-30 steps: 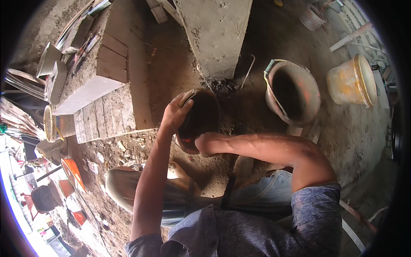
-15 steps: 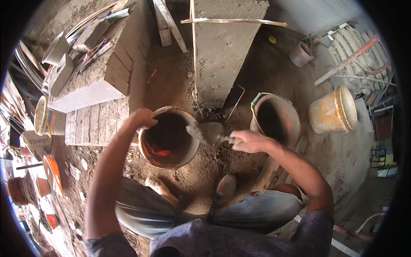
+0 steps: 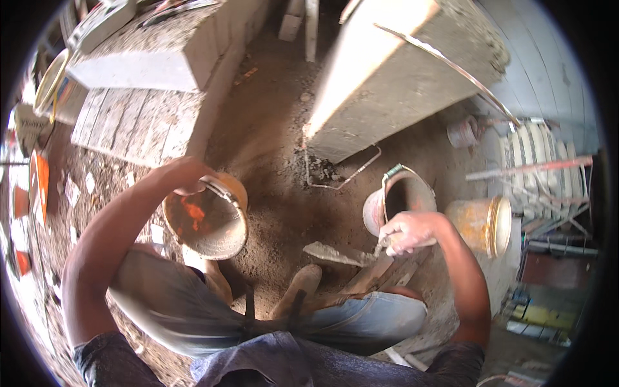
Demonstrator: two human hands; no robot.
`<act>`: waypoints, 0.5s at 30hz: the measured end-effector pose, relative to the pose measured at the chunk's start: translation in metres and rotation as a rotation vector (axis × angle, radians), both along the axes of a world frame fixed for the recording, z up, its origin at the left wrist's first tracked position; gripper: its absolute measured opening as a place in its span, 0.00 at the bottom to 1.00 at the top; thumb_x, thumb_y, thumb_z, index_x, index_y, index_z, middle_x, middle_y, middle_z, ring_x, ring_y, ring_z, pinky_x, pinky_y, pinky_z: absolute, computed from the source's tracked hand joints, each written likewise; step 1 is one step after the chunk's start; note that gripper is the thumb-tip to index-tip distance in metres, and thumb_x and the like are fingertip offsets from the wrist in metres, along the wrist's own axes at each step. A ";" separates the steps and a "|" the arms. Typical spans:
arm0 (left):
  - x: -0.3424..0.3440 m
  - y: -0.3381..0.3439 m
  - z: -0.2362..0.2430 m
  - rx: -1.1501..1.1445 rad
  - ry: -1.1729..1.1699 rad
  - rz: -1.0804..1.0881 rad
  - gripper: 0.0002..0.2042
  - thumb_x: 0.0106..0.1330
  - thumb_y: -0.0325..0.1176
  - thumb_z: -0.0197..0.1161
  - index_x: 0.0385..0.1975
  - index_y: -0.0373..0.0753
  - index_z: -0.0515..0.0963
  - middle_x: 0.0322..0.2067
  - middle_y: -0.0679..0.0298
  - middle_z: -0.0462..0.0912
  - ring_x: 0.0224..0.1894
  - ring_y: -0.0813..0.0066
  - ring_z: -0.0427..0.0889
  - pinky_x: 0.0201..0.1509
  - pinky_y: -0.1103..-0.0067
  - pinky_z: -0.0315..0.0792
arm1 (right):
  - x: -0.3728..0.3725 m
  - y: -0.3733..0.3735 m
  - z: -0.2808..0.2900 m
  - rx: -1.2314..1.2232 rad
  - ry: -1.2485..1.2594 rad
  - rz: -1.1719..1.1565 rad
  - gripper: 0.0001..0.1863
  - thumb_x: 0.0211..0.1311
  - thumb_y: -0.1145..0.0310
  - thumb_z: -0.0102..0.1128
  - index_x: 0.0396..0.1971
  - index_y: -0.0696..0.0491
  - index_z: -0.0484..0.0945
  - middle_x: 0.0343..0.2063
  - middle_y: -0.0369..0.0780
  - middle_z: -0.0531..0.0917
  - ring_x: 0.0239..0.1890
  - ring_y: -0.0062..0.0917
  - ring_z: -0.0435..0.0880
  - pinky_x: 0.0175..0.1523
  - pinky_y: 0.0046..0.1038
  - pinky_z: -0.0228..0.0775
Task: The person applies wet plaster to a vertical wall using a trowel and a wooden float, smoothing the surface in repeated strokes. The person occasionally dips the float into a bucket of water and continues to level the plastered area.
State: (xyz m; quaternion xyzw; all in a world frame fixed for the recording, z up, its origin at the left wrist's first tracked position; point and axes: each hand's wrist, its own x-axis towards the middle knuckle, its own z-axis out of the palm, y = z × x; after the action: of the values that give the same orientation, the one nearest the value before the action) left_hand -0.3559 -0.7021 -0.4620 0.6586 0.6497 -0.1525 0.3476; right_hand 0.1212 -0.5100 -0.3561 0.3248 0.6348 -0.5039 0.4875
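Observation:
My left hand point(image 3: 191, 175) is closed on the rim of an orange bucket point(image 3: 240, 189), which tips so that its mouth faces me. Grey residue and an orange patch show inside it. In my right hand point(image 3: 409, 232) is the handle of a mortar-coated trowel point(image 3: 338, 254), its blade pointing left above the ground, between the bucket and my right leg. Just beyond that hand stands a second bucket point(image 3: 374, 213) with a wire handle. Its mouth is dark, so I cannot tell what it contains.
A plastered column point(image 3: 367, 106) rises ahead, with a bent metal rod point(image 3: 348, 186) at its foot. Block steps point(image 3: 135, 126) stand at the left. A yellow bucket point(image 3: 469, 222) is at the right, near stacked sacks point(image 3: 538, 161). My shoes point(image 3: 300, 287) are close to the tipped bucket.
The left bucket has tipped over, its mouth turning toward me. My right hand has drawn the trowel away from it, rightward and nearer me. The whole view has also turned.

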 end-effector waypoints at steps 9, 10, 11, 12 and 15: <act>-0.023 0.027 -0.019 -0.051 0.015 0.053 0.19 0.64 0.35 0.64 0.56 0.56 0.81 0.50 0.60 0.86 0.56 0.57 0.82 0.58 0.63 0.75 | 0.019 0.053 -0.029 1.013 0.364 -0.236 0.14 0.65 0.63 0.64 0.46 0.54 0.83 0.36 0.42 0.87 0.40 0.23 0.84 0.50 0.30 0.76; -0.023 0.032 -0.021 -0.052 0.022 0.024 0.19 0.64 0.35 0.64 0.56 0.56 0.81 0.50 0.60 0.85 0.56 0.57 0.82 0.59 0.63 0.75 | 0.033 0.049 -0.020 1.048 0.481 -0.209 0.14 0.63 0.64 0.63 0.45 0.54 0.81 0.38 0.45 0.86 0.40 0.32 0.85 0.50 0.34 0.75; -0.023 0.036 -0.022 -0.071 0.033 0.011 0.19 0.65 0.35 0.64 0.56 0.56 0.81 0.50 0.60 0.85 0.56 0.57 0.82 0.59 0.64 0.75 | 0.042 0.045 -0.015 1.046 0.523 -0.125 0.14 0.62 0.63 0.61 0.45 0.53 0.81 0.41 0.46 0.84 0.42 0.40 0.84 0.50 0.38 0.75; -0.021 0.042 -0.023 -0.079 0.049 0.008 0.19 0.65 0.35 0.64 0.56 0.57 0.81 0.50 0.60 0.85 0.56 0.57 0.81 0.60 0.64 0.75 | 0.050 0.041 -0.014 1.139 0.534 -0.061 0.14 0.61 0.63 0.59 0.45 0.52 0.81 0.43 0.48 0.83 0.45 0.47 0.83 0.50 0.43 0.75; -0.014 0.055 -0.024 -0.096 0.063 -0.033 0.19 0.65 0.38 0.63 0.58 0.59 0.80 0.51 0.61 0.85 0.57 0.58 0.81 0.60 0.64 0.75 | 0.046 0.032 -0.042 1.265 0.464 0.201 0.15 0.60 0.66 0.57 0.47 0.52 0.77 0.50 0.47 0.78 0.47 0.49 0.83 0.51 0.47 0.77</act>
State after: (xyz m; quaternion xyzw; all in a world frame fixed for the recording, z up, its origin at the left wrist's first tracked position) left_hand -0.3699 -0.6471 -0.4859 0.6468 0.6412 -0.2099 0.3556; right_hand 0.1676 -0.4785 -0.3977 0.3703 0.9225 -0.0447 0.0994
